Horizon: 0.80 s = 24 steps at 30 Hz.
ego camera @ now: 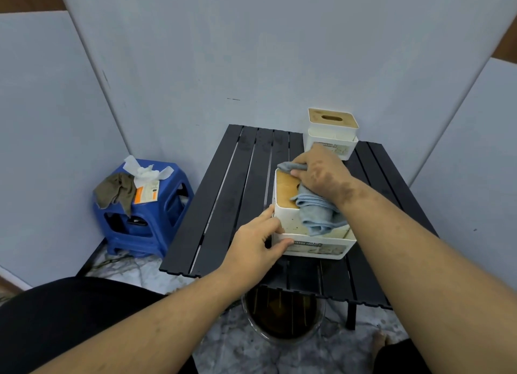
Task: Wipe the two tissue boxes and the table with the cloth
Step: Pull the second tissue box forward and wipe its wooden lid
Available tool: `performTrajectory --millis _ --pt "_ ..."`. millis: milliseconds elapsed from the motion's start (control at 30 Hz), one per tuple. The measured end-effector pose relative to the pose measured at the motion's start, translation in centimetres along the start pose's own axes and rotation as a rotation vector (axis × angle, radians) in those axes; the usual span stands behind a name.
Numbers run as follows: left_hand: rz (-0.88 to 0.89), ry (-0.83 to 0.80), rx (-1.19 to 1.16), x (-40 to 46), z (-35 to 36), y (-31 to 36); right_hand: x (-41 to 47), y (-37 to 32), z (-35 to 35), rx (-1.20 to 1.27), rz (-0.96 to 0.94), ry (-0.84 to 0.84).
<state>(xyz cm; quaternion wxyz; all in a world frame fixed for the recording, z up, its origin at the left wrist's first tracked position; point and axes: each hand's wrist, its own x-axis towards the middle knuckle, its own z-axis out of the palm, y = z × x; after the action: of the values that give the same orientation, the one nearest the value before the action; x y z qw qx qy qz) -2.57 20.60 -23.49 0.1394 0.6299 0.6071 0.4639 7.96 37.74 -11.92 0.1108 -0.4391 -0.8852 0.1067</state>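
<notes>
Right hand (319, 175) fingers curled on blue cloth (316, 211), seemingly microfibre, atop near white box (307, 233), wood lid; left hand (257, 242) fingers clamp its corner. Slatted black counter (237, 191).

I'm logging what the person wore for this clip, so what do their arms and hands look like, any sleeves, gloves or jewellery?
Both forearms are bare, with no sleeves in view. The left hand and right hand wear no gloves, and no rings, watch or bracelets show.

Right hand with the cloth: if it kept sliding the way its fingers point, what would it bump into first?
The right hand points left across the near tissue box lid. Past that edge, only bare table shows, so its way looks free, though depth is unclear.
</notes>
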Motion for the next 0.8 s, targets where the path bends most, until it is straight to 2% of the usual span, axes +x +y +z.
performTrajectory --millis 167,300,433,567,700,800 --pt "-0.002 0.018 0.052 0.0 0.1 0.5 -1.6 -0.7 1.7 0.047 -0.202 -0.039" --pt "-0.044 0.003 -0.006 -0.1 0.2 0.6 -1.4 2.3 -0.4 0.125 -0.168 -0.054" --pt "-0.069 -0.007 -0.064 -0.1 0.3 0.4 -2.0 6.1 -3.5 0.003 -0.188 -0.148" --pt "-0.078 -0.011 -0.054 0.1 0.2 0.5 -3.4 9.9 -5.7 -0.085 -0.114 -0.233" --pt "-0.043 -0.04 -0.021 0.4 0.0 -0.1 -4.4 11.3 -5.2 0.075 -0.119 -0.155" --pt "-0.069 -0.059 -0.031 0.4 -0.2 -0.4 -3.7 10.3 -3.9 0.106 -0.169 -0.111"
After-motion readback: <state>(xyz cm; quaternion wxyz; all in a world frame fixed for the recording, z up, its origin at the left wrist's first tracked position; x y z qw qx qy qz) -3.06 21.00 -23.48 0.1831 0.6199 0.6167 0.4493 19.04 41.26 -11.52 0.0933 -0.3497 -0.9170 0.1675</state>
